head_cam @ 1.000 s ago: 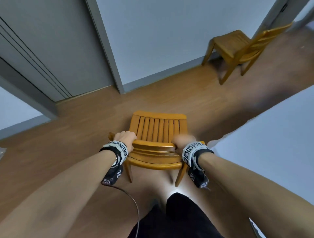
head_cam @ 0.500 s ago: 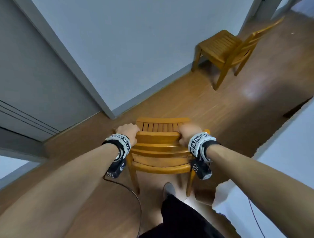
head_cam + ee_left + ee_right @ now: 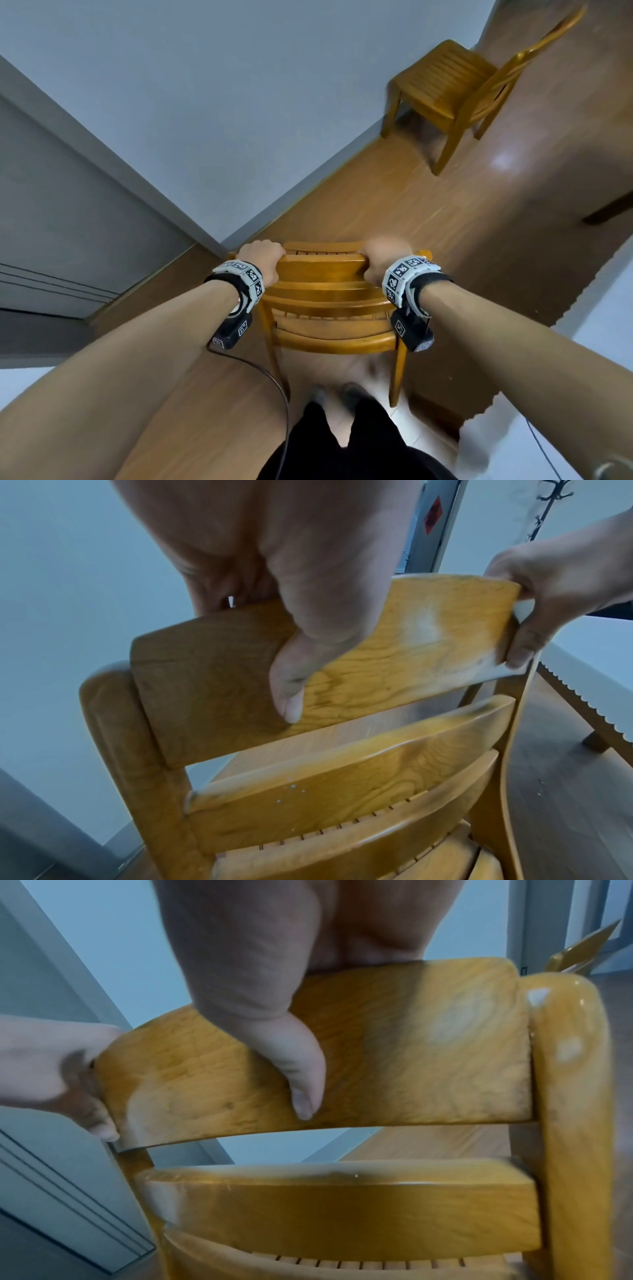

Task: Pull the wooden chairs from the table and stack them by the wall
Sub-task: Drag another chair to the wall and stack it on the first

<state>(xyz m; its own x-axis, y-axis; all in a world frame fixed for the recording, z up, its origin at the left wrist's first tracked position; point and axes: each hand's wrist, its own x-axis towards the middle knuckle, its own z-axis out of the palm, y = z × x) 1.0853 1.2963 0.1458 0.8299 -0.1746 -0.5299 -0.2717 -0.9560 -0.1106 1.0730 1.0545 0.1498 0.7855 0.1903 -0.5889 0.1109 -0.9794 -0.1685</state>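
A honey-coloured wooden chair (image 3: 325, 298) with a slatted back and seat stands right in front of my legs. My left hand (image 3: 262, 255) grips the left end of its top back rail (image 3: 377, 658), thumb on the near face. My right hand (image 3: 385, 255) grips the right end of the same rail (image 3: 428, 1047), thumb (image 3: 301, 1069) pressed on the near face. A second wooden chair (image 3: 455, 85) stands by the pale wall (image 3: 239, 102) at the upper right.
Wood floor (image 3: 394, 198) runs between the wall's grey skirting and a white-topped table (image 3: 609, 308) at the right. A grey door panel (image 3: 61, 222) is at the left. A black cable (image 3: 274, 383) hangs from my left wrist.
The held chair has come nearer to the wall and the second chair; the view has swung right, so the door has slid left. Both hands keep their grip on the top rail.
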